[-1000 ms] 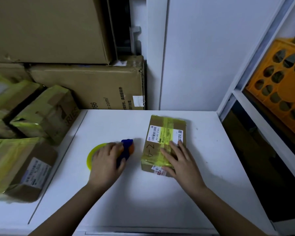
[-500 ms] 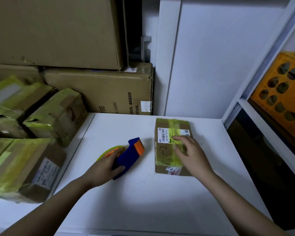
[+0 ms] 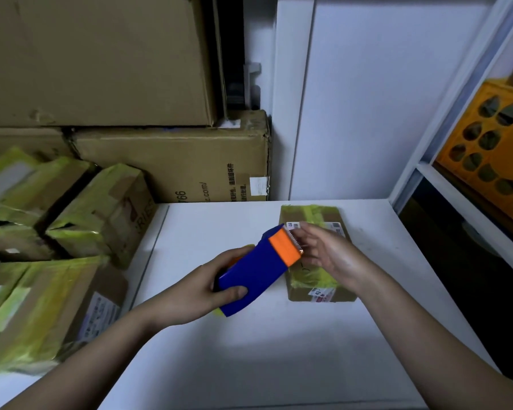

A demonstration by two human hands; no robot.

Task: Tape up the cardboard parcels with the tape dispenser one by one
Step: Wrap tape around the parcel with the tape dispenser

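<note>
A small cardboard parcel [image 3: 319, 287] with yellow-green tape and white labels lies on the white table [image 3: 279, 350], right of centre. My left hand [image 3: 202, 287] grips a blue tape dispenser [image 3: 256, 272] with an orange front and a toothed blade, held above the table and tilted toward the parcel. My right hand [image 3: 328, 253] hovers over the parcel with its fingertips at the dispenser's blade end. Whether they pinch the tape end is hidden by the dispenser. A sliver of the yellow tape roll shows under the dispenser.
Several parcels wrapped in yellow-green tape [image 3: 51, 232] are piled on the table's left side. Large cardboard boxes [image 3: 172, 164] are stacked behind them. A white wall panel stands at the back. On the right a white shelf holds an orange crate [image 3: 492, 155].
My left hand has lifted the dispenser off the table and swung it toward the parcel. My right hand has left the parcel's top and risen to the dispenser's blade end.
</note>
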